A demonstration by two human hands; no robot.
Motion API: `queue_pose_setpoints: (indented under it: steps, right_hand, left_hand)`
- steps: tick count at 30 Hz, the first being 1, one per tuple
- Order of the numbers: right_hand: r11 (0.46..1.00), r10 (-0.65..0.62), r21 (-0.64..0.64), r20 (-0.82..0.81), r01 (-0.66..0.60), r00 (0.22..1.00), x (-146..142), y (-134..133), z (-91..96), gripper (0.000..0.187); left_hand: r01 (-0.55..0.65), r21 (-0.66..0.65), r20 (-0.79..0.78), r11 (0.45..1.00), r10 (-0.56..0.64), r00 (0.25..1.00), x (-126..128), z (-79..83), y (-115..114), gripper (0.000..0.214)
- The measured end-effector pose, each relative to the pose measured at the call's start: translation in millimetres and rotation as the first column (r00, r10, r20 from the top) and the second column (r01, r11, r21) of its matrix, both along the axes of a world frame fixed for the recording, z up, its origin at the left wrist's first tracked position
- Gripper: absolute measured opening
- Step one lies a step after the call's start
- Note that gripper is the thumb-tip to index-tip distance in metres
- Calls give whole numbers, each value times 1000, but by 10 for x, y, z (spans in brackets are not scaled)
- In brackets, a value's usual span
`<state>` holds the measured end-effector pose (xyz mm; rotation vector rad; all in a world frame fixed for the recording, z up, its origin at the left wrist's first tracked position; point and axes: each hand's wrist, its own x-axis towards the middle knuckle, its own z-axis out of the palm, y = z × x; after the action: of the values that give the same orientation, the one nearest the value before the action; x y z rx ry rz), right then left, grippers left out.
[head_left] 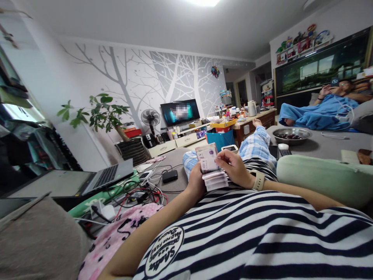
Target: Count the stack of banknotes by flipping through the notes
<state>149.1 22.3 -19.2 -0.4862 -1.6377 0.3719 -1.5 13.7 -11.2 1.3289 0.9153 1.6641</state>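
A bundle of banknotes [208,160] is in front of my striped shirt, with several lower notes fanned out toward me. My left hand [196,182] is closed around the left side of the bundle. On the other side, my right hand [233,168] pinches the edge of a note between thumb and fingers; a pale watch strap circles that wrist. Printed figures show on the upper notes, too small to read surely. My palms hide part of the stack.
To the left lie an open laptop [107,177], tangled cables and a black box [169,176]. On the right are a green cushion [323,179], a metal bowl [292,141] of dark round items, and a person under a blue blanket [316,112] holding a phone.
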Motion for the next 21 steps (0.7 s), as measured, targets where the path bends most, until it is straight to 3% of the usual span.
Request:
queue_pose_setpoints:
  steps: [7,12,21]
  right_hand:
    - [1000,19,20,-3,-19,1000,3,-4,9,20]
    - [999,29,24,-6,-29,1000,9,-14,16,21]
    - [998,61,33,1,-61,998,12,-8,8,22]
  left_hand:
    - [90,-59,88,994,-84,993,48,64,-74,9]
    - [68,-59,124,996,-60,990,99,183,-216,12]
    - [141,-89,214,986,-119,970,77,89,-41,21]
